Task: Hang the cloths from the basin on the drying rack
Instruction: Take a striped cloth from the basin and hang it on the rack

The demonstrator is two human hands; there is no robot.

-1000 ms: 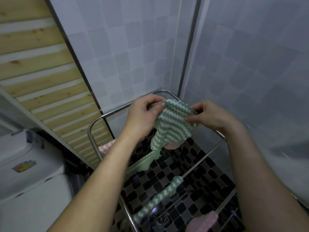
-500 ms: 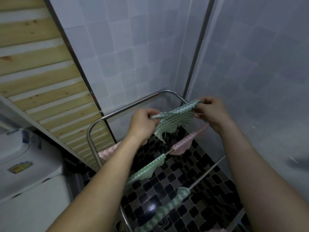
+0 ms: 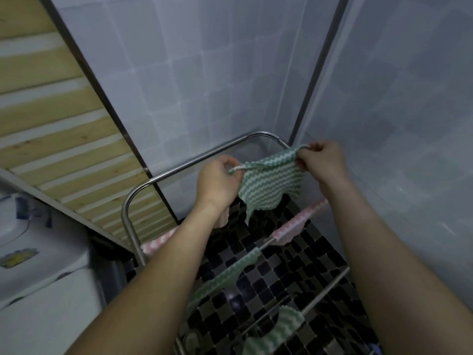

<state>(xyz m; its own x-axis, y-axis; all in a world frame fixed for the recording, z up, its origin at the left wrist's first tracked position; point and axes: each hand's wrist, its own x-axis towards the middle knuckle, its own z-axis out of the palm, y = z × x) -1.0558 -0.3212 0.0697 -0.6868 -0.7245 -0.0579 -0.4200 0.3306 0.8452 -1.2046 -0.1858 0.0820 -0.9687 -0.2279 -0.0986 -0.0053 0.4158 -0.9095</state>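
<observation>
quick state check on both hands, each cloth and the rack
left hand: pinching cloth corner
right hand: pinching other corner
green striped cloth: spread, held above rack
pink cloth: draped over a bar
drying rack: upright, partly filled

Dim, bluish, soft light; slight motion blur throughout, wide-angle bending at the edges, glare spots on the floor tiles [image 3: 236,298].

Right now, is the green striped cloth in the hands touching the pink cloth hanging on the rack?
Apart. In the head view the green striped cloth, stretched between the left hand and right hand, ends above the pink cloth, with dark floor tiles showing between them.
</observation>
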